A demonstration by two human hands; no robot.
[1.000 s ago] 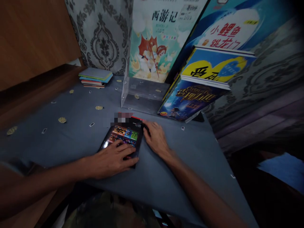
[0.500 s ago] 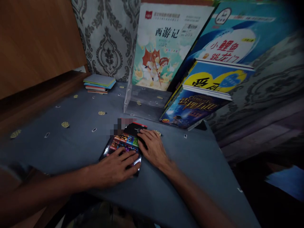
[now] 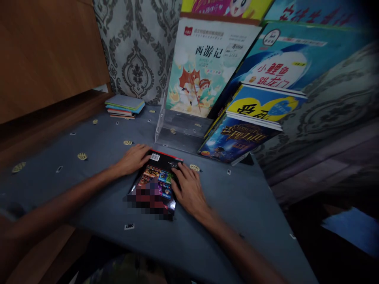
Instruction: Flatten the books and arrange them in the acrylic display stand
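A book [image 3: 162, 174] with a dark, glossy cover lies on the cloth-covered table, its barcode facing up at the far left. Small colourful pictures fill the middle of this cover, and its near part is blurred out. At the far left corner rests my left hand [image 3: 134, 159], its fingers stretched towards the cover and touching the edge. My right hand [image 3: 189, 188] lies along the right side with fingers spread, the tips on the cover. Neither hand is wrapped round the book.
Beyond the book stands a clear plastic rack [image 3: 180, 136] holding a white-and-teal book [image 3: 194, 85]. To its right a blue book [image 3: 237, 136] leans before several others. A small stack of books [image 3: 126, 104] sits at the back left, near a wooden panel [image 3: 50, 51].
My left hand has moved from the near part of the cover up to its far left corner. My right hand stays at the right side. The view has tilted up slightly.
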